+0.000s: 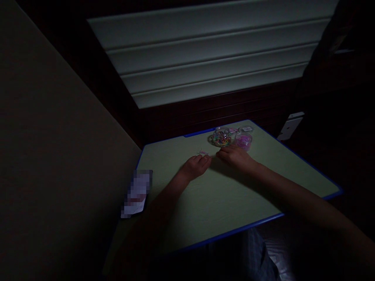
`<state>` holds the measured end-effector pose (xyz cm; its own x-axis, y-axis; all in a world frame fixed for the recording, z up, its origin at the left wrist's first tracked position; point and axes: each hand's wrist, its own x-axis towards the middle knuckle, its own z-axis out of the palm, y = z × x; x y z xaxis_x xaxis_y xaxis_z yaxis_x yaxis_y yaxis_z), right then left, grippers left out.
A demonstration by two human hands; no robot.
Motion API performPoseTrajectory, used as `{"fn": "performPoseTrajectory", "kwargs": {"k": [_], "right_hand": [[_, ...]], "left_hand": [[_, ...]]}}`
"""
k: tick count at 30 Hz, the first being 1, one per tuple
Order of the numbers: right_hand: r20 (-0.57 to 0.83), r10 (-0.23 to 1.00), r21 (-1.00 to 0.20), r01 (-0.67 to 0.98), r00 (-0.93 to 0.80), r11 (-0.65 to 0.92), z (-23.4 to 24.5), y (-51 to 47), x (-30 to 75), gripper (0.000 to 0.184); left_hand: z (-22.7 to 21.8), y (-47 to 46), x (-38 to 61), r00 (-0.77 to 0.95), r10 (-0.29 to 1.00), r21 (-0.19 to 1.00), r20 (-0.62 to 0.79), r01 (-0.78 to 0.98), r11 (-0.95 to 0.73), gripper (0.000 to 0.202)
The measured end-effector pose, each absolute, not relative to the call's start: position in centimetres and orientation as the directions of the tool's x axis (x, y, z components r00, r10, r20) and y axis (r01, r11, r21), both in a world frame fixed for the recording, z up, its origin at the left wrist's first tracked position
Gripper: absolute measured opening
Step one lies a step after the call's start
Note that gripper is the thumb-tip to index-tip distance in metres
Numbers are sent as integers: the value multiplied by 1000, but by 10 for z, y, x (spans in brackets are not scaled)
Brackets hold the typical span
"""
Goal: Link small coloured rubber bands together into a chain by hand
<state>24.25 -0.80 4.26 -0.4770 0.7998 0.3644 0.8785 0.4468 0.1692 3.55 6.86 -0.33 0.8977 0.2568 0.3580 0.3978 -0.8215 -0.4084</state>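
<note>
My left hand is over the middle of the table, its fingers curled together in a pinch. Just beyond its fingertips shows a small bundle of thin pinkish-white strands; whether the hand holds it is too dark to tell. Close by on the right, my right hand also has its fingers pressed together, pointing toward the left one. Whatever lies between its fingertips is too small to see. Behind the right hand stand a clear round tub of small multicoloured pieces and a clear tub of pink pieces.
A clear round lid with a label lies by the tubs. The pale table has a blue edge. A phone-like object, its face blurred, is at the left side. A slatted panel rises behind; the room is dim.
</note>
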Motion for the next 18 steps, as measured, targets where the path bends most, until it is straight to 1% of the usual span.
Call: {"fn": "performPoseTrajectory", "kwargs": {"k": [2, 4, 7, 9, 11, 15, 18], "right_hand": [[368, 826, 197, 904, -427, 379, 48, -8, 249, 25], [378, 867, 213, 942, -325, 260, 56, -9, 260, 27], [421, 905, 200, 979, -59, -29, 67, -11, 280, 27], [435, 898, 186, 970, 59, -154, 71, -11, 291, 28], [438, 892, 176, 962, 112, -207, 71, -10, 297, 30], [437, 890, 184, 955, 133, -233, 68, -8, 301, 30], [449, 881, 180, 950, 151, -255, 65, -6, 302, 29]], "left_hand": [[-3, 69, 35, 881, 266, -387, 392, 420, -821, 29], [-2, 69, 35, 869, 290, -361, 402, 441, -822, 29], [-2, 70, 35, 872, 307, -368, 380, 447, -815, 30], [-1, 70, 36, 875, 312, -379, 369, 449, -809, 31], [1, 69, 36, 875, 321, -385, 362, 454, -804, 31], [2, 68, 37, 872, 346, -406, 346, 471, -783, 32], [-1, 71, 36, 858, 378, -395, 347, 499, -771, 31]]}}
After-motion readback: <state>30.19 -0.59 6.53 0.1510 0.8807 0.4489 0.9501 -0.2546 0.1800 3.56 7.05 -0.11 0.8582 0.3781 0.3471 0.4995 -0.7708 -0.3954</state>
